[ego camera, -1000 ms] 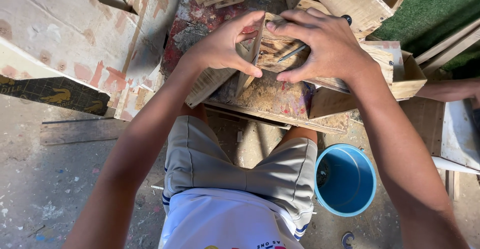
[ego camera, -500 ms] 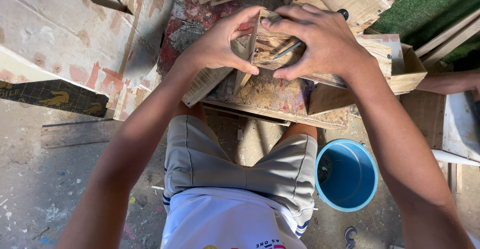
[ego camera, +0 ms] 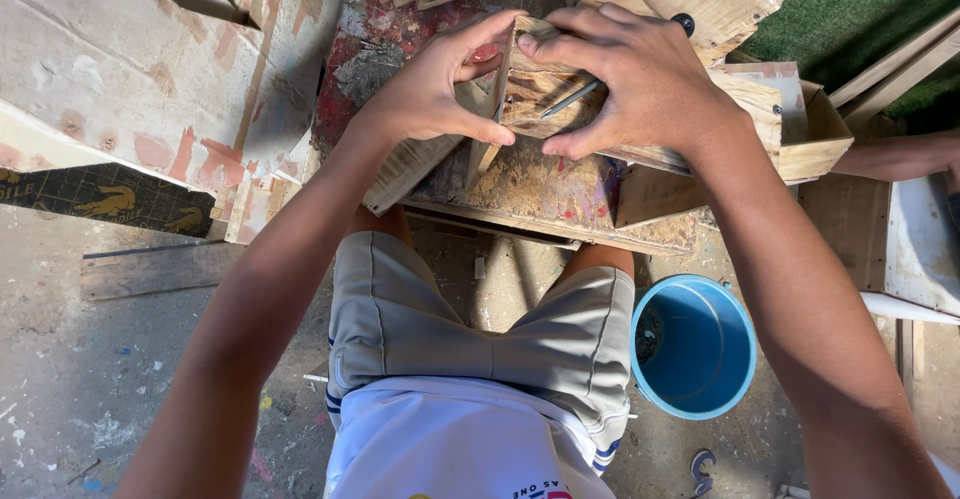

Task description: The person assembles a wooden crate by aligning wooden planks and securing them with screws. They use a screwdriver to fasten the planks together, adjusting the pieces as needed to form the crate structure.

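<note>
My left hand [ego camera: 435, 87] and my right hand [ego camera: 640, 79] both grip a small box of rough wooden slats [ego camera: 528, 94] held over a worn, paint-stained work board [ego camera: 560, 199]. The left hand holds the box's left side, with the thumb pressed on its near edge. From above, the right hand covers the box's right side. A metal nail [ego camera: 570, 99] lies slantwise across the box under the right fingers. Most of the box is hidden by my hands.
A blue bucket [ego camera: 695, 344] stands on the dusty floor by my right knee. Wooden boxes [ego camera: 800, 119] and planks crowd the right and far side. A large pale board [ego camera: 130, 69] leans at the left. Another person's arm [ego camera: 900, 154] reaches in at the right edge.
The view has shifted slightly. Both hands stay on the wooden box, with the fingers adjusted a little and the nail still under the right hand.
</note>
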